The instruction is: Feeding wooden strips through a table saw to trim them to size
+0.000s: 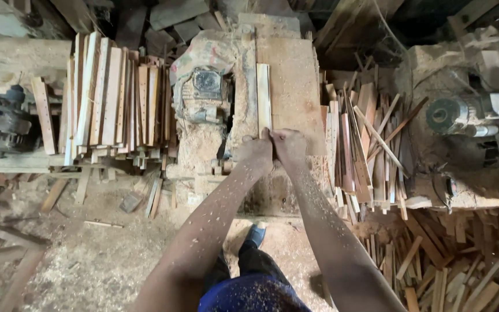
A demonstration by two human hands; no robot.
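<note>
My left hand point(255, 151) and right hand point(289, 145) are both clamped on the near end of a narrow wooden strip point(264, 98), which lies flat on the sawdust-covered desk point(295, 86), running away from me. Just left of the strip sits a dusty motor point(203, 92); further left lies a stack of slats point(111, 98), and to its right a heap of offcuts point(371, 144).

A wood strip point(264, 98) lies on the table point(295, 75), a motor point(203, 92) to its left, stacked slats point(111, 98) farther left, offcuts point(371, 144) right.

Dim workshop: sawdust-covered floor point(88, 260), stacked wooden slats point(111, 98) left, scrap offcuts point(434, 254) heaped right.
</note>
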